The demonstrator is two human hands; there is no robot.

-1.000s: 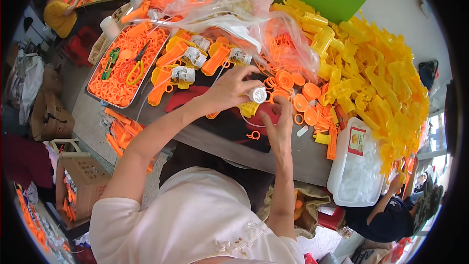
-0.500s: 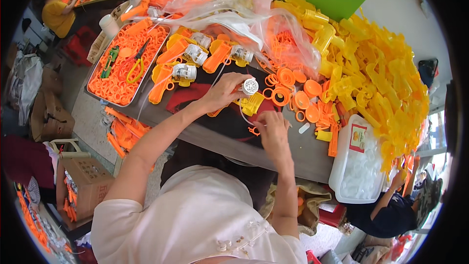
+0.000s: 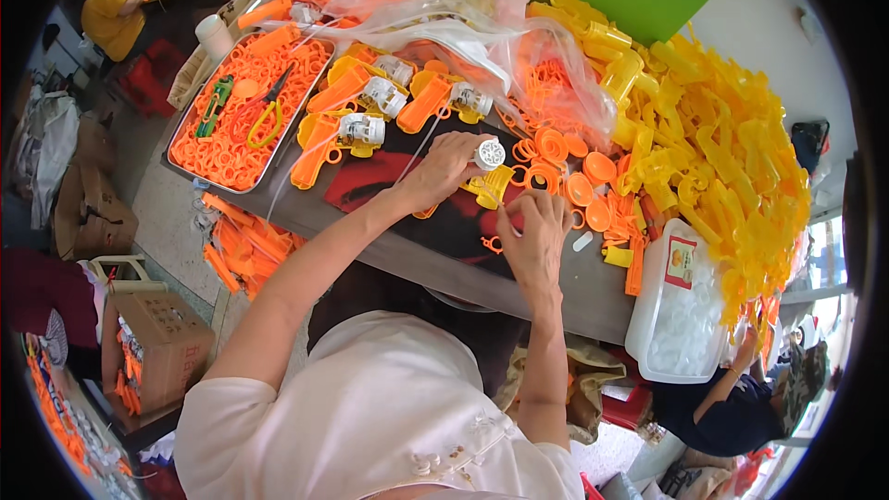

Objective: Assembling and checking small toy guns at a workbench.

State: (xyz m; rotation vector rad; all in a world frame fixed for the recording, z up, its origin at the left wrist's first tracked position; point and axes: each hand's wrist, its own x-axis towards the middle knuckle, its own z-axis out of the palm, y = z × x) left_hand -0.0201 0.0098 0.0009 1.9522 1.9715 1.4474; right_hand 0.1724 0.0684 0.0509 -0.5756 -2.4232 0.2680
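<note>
My left hand (image 3: 446,167) holds the white round part (image 3: 489,155), its patterned end facing up. The yellow piece (image 3: 488,188) shows just below it, between my hands. My right hand (image 3: 536,235) is lower, to the right; I cannot tell if it pinches anything

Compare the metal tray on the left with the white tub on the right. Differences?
- Material: the tray is silvery metal; the tub is white plastic.
- Contents: the tray holds orange rings with a green tool on top; the tub holds whitish, translucent pieces.
- Label: the tub bears a red-edged label; none shows on the tray.

Shared: both hold many small parts.
</note>
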